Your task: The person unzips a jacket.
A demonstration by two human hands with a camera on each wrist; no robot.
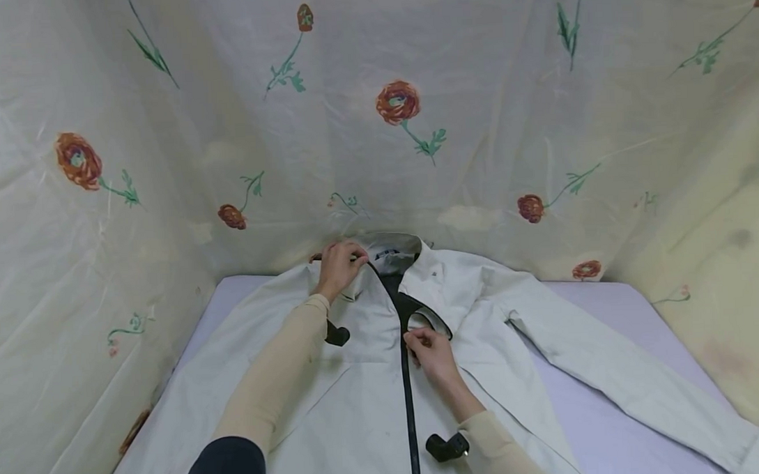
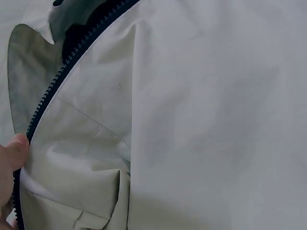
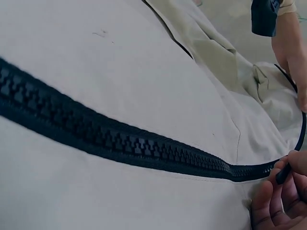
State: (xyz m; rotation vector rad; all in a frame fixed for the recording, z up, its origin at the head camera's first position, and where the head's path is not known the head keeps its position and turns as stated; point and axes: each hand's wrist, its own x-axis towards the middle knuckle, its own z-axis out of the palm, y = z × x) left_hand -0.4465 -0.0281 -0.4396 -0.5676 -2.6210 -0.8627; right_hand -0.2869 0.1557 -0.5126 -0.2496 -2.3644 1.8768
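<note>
From the head view, a pale jacket [image 1: 359, 377] lies flat, front up, on a lilac-covered worktop [image 1: 602, 424], its collar toward a flowered curtain [image 1: 225, 131] that hangs behind and to both sides. My left hand [image 1: 339, 266] rests at the collar on the left front, fingers curled over the cloth edge. My right hand [image 1: 430, 354] sits lower, at the dark zip [image 1: 410, 403], fingers pinching where the closed part ends. One sleeve [image 1: 616, 368] stretches out to the right.

From the left wrist view, only a thumb tip [image 2: 14, 153] shows, touching the cloth beside the zip teeth [image 2: 53, 91]. The open collar gapes above, showing a greyish lining.

From the right wrist view, the closed zip [image 3: 120, 139] runs across, chunky moulded teeth. My fingers [image 3: 273, 201] pinch a small dark piece at its end, most likely the puller, though I cannot see it fully.

I judge the jacket light, soft and limp; it would slump and wrinkle if lifted by one point. The stiffer zip tape and collar edge look like the surest places to hold. No containers are in sight.
</note>
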